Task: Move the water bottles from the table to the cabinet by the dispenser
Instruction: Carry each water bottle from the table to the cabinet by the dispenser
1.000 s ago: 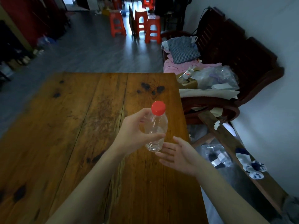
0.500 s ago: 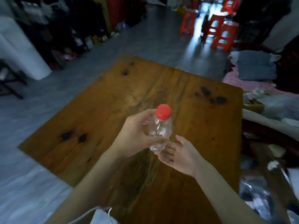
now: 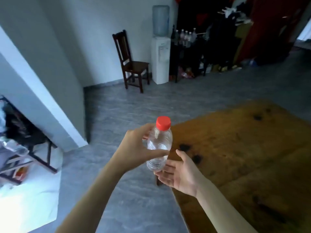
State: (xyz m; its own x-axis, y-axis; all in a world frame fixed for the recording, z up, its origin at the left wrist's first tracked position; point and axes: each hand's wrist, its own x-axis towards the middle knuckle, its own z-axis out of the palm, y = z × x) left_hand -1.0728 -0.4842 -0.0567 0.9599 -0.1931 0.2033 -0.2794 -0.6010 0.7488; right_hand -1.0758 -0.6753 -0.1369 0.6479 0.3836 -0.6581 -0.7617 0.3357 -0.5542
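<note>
Above grey floor (image 3: 127,105), left hand (image 3: 134,150) grips bottle (image 3: 159,145) upright; right hand (image 3: 180,172) cupped open beneath.

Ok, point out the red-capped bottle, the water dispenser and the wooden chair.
red-capped bottle (image 3: 159,145): head view, on its clear body.
water dispenser (image 3: 159,61): head view, on its white front.
wooden chair (image 3: 136,65): head view, on its seat.

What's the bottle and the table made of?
The water bottle looks like clear, glossy plastic: you see through its ribbed wall, and its red cap looks matte plastic. The table seems to be worn brown wood, with grain and dark knots.
</note>
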